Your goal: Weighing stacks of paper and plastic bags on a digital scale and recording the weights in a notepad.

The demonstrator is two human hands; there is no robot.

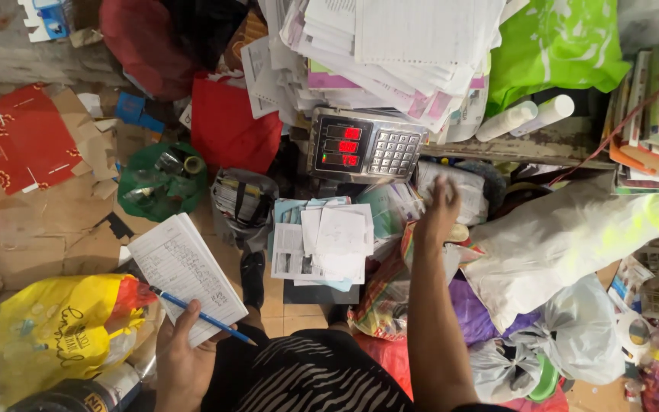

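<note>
My left hand [181,355] holds a small written-on notebook [187,273] and a blue pen [201,315] that lies across its lower edge. My right hand [440,206] reaches forward over a white plastic packet [455,183], just below a metal weighing scale [364,145] with red lit digits and a keypad. Whether the right hand grips anything is not visible; the fingers are blurred. A stack of loose papers [322,240] lies between my two arms, below the scale.
A tall pile of papers [390,53] rises behind the scale. A green bag [551,46] and two white rolls [528,116] sit at top right, white and clear plastic bags [566,236] at right. A yellow bag [55,332], a green bag of bottles [163,183] and flattened cardboard [28,145] lie at left.
</note>
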